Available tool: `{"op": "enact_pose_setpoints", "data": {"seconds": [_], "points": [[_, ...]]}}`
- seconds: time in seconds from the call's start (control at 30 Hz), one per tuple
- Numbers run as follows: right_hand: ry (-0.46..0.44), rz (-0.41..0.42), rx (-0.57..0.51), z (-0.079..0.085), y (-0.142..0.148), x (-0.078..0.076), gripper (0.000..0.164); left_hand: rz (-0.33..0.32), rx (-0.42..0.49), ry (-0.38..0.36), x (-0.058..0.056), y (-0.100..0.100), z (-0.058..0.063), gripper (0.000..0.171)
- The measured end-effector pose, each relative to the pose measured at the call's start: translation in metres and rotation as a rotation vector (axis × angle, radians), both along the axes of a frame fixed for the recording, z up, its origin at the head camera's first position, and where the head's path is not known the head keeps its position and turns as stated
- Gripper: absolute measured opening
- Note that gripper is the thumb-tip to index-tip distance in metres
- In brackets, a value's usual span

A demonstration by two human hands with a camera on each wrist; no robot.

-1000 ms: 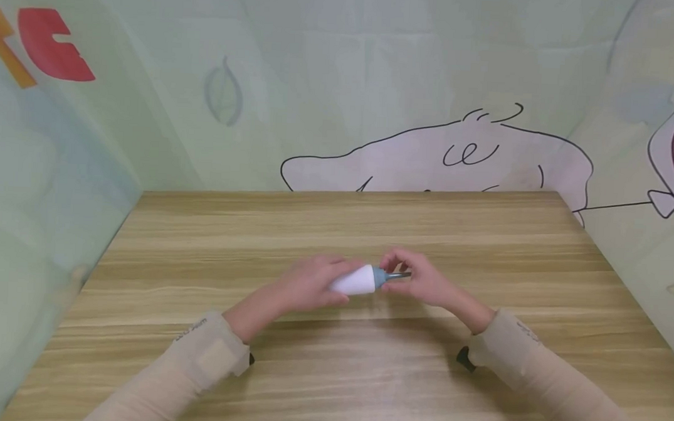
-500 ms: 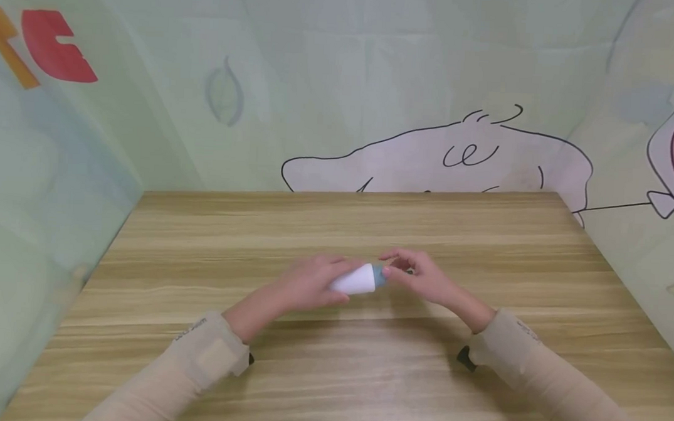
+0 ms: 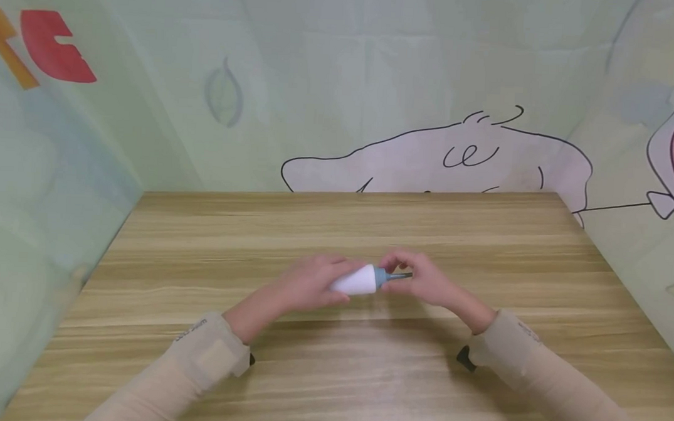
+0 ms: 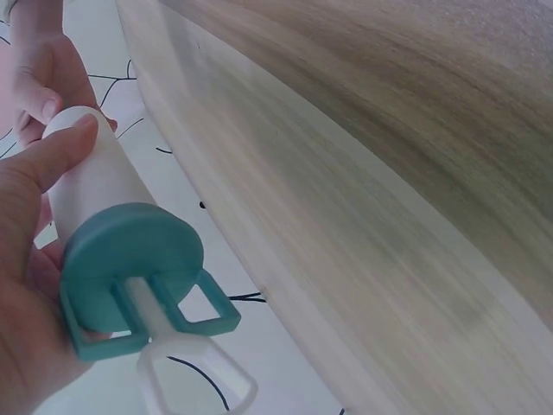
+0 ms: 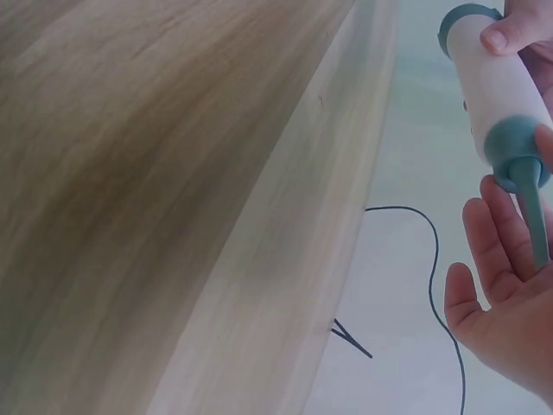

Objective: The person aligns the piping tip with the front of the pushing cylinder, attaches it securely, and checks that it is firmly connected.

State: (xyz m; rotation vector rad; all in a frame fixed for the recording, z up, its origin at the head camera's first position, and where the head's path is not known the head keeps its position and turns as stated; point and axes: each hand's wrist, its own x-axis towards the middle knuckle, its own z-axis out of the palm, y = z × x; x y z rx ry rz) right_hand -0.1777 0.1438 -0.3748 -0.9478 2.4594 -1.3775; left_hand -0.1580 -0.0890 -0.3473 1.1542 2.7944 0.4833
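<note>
A white syringe [image 3: 358,280] with a plunger lies sideways between my hands, above the table. My left hand [image 3: 305,284] grips its white barrel, thumb along the side. The left wrist view shows a teal end cap [image 4: 138,251] with finger loops and a white plunger handle [image 4: 194,367]. At the other end, my right hand [image 3: 427,282] pinches the teal collar [image 5: 516,143] between thumb and fingertip. Its other fingers spread below a long tapered nozzle [image 5: 533,212], which points toward the palm. Whether anything is inside the barrel is hidden.
The wood-grain table [image 3: 341,368] spreads under both arms. Behind it hangs a pale green backdrop [image 3: 343,79] with a cartoon outline, and more printed sheet stands at both sides.
Half a second ago my right thumb lay higher, over the collar and hid the nozzle. It has since dropped below, so the nozzle shows again. My left hand and the barrel stay put.
</note>
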Motion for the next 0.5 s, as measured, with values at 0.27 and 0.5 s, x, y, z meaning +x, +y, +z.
{"op": "enact_pose_setpoints", "data": {"seconds": [0.27,0.5], "points": [[-0.072,0.015,-0.003,0.0022,0.0018,0.0001,0.019,-0.022,-0.001,0.041,0.0007,-0.0005,-0.0019,0.058],[0.060,0.010,0.033,0.0003,0.0010,0.0026,0.032,0.011,0.025,0.011,-0.0022,-0.0005,-0.0036,0.060]]}}
